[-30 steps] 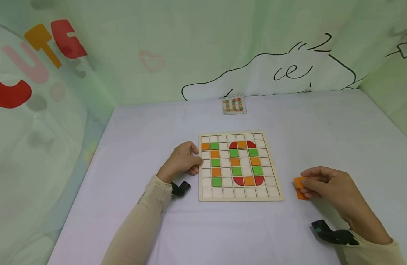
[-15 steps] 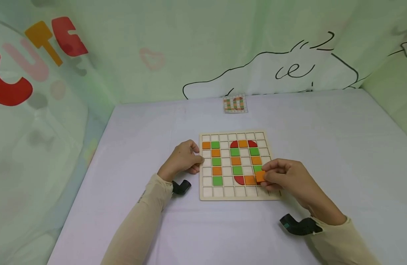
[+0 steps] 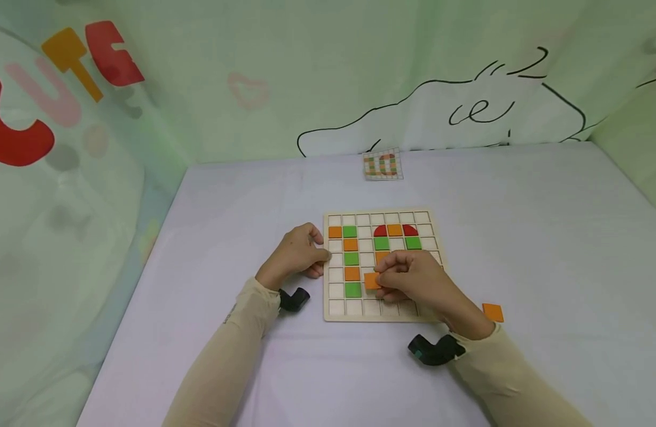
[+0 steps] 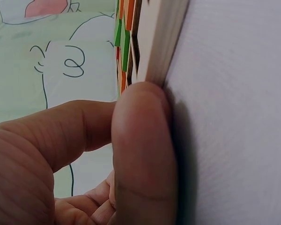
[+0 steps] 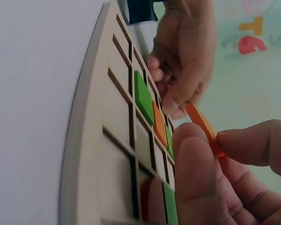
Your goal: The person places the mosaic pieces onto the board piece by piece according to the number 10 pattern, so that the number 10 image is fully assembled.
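A pale wooden grid board (image 3: 384, 318) with orange and green square tiles and red rounded tiles lies on the table. My left hand (image 3: 296, 252) holds the board's left edge with curled fingers; in the left wrist view its thumb (image 4: 143, 140) lies against the edge. Above the lower middle of the board, my right hand (image 3: 419, 276) pinches an orange square tile (image 3: 372, 281) between thumb and fingers. The right wrist view shows this tile (image 5: 203, 126) tilted and apart from the board. My right hand hides several lower right squares and the tiles there.
Another orange tile (image 3: 493, 312) lies on the white table (image 3: 274, 373), right of the board. A small card (image 3: 382, 165) with a coloured grid pattern is at the table's back edge, before a printed curtain (image 3: 226, 77). Both wrists wear black devices (image 3: 437, 350).
My right hand has moved left from the table's right side to over the board with an orange tile. One orange tile now lies behind on the table. My left hand stays at the board's edge.
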